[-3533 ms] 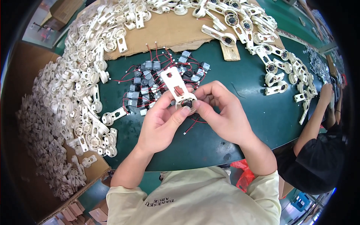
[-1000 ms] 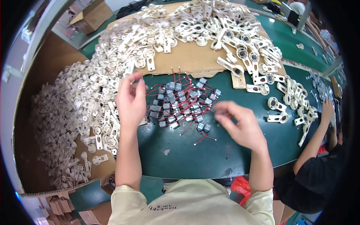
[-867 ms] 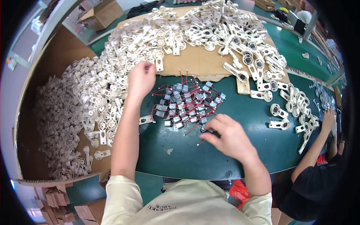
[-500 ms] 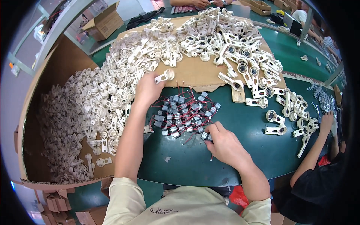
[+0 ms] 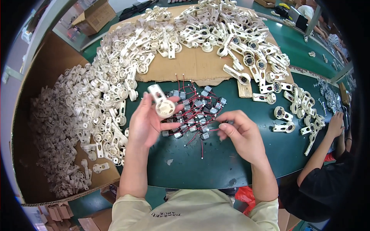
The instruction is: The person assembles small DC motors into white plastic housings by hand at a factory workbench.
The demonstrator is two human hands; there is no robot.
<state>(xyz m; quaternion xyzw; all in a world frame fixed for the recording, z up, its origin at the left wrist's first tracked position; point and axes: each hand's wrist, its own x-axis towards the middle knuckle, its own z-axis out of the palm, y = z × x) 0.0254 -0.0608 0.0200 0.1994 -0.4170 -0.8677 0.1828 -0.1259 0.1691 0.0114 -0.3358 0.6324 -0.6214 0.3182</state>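
My left hand (image 5: pixel 143 125) holds a white plastic housing (image 5: pixel 165 107) with a slotted arm and a round ring end. The housing is tilted, ring end toward me, with some fingers spread beneath it. Right of it, my right hand (image 5: pixel 243 134) hovers at the edge of a heap of small grey motors (image 5: pixel 198 104) with red wires. Its thumb and fingers are bent together, and a red wire runs up to the fingertips; what they grip is too blurred to name. One motor (image 5: pixel 204 136) lies at the heap's near side, its wire trailing toward me.
A large cardboard box (image 5: pixel 110 181) full of white housings stands at left. More housings are piled on a cardboard sheet (image 5: pixel 192 67) at the back. Loose housings (image 5: pixel 283 126) lie right of a wooden block (image 5: pixel 245 90). At far right, another person's hand (image 5: pixel 336 125) is by some screws (image 5: pixel 327 94).
My left hand has come back toward me from the pile, turning the housing ring end down. My right hand has shifted slightly up and right; the motor seen at its fingertips no longer shows there.
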